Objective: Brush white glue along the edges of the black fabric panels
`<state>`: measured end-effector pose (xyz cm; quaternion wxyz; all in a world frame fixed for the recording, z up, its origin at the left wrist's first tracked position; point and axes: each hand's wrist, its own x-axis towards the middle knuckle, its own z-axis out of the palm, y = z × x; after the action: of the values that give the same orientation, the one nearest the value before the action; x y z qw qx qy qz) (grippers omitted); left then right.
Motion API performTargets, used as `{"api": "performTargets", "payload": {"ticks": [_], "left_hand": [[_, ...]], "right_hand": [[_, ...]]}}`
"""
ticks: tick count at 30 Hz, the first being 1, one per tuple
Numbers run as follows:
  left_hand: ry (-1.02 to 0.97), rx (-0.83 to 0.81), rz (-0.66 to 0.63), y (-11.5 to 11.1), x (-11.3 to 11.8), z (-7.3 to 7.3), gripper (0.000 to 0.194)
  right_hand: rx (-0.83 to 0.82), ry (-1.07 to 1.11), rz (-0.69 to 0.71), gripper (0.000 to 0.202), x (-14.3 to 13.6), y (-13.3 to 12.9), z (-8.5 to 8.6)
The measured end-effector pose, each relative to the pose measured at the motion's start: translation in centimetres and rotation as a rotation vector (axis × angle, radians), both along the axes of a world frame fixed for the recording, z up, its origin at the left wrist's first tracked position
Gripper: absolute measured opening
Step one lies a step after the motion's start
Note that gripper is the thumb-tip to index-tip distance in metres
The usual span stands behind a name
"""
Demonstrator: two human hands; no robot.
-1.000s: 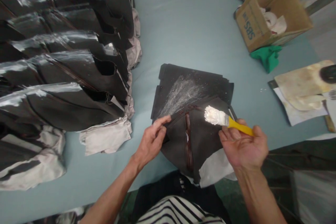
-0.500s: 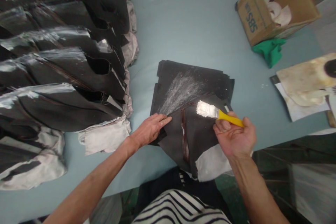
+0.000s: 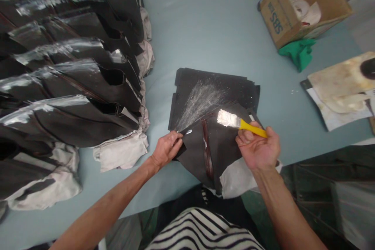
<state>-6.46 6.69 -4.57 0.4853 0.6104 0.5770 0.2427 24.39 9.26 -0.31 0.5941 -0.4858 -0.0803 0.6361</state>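
My right hand (image 3: 258, 146) is closed round the yellow handle of a brush (image 3: 230, 119), palm up, its bristles thick with white paste. Under the brush lies a dark leather-like piece (image 3: 225, 140) with a reddish-brown seam and pale lining at its lower right. At that piece's left corner, my left hand (image 3: 167, 147) pinches the edge between thumb and fingers, and a small white smear shows beside the fingertips. Beneath it are flat black sheets (image 3: 234, 82) with a fan of white streaks on the top one.
Overlapping dark pieces (image 3: 70, 117) with white-coated edges and pale cloth fill the left side of the table (image 3: 205, 27). At the upper right stand a cardboard box (image 3: 272, 19) holding rolls and a green cloth (image 3: 299, 52). Stained sheets (image 3: 331, 86) lie at the right edge.
My left hand's fingers have drawn back from lying on the piece to pinching its corner, uncovering a white smear. The brush has shifted slightly left. The whole view has moved a little.
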Motion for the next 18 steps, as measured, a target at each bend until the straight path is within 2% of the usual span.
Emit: {"api": "performTargets", "payload": {"ticks": [2, 5, 8, 13, 15, 18], "left_hand": [[-0.074, -0.086, 0.171, -0.9, 1.7, 0.6, 0.027], [-0.231, -0.232, 0.435, -1.9, 4.3, 1.3, 0.042], [-0.423, -0.373, 0.597, -2.3, 6.1, 2.5, 0.061], [-0.690, -0.532, 0.630, -3.0, 7.1, 5.0, 0.057], [-0.741, -0.554, 0.640, -3.4, 7.2, 5.4, 0.055], [-0.764, -0.555, 0.630, -3.9, 7.6, 5.4, 0.054]], "right_hand": [[0.008, -0.012, 0.005, 0.028, 0.1, 0.0, 0.1], [0.024, -0.045, 0.011, 0.030, 0.2, 0.0, 0.4], [0.050, -0.108, 0.021, 0.030, -0.1, -0.3, 1.0], [0.117, -0.286, 0.081, 0.031, -1.4, -1.7, 3.6], [0.168, -0.423, 0.157, 0.032, -1.9, -2.5, 5.0], [0.299, -0.749, 0.329, 0.025, -2.3, -3.2, 7.0]]}}
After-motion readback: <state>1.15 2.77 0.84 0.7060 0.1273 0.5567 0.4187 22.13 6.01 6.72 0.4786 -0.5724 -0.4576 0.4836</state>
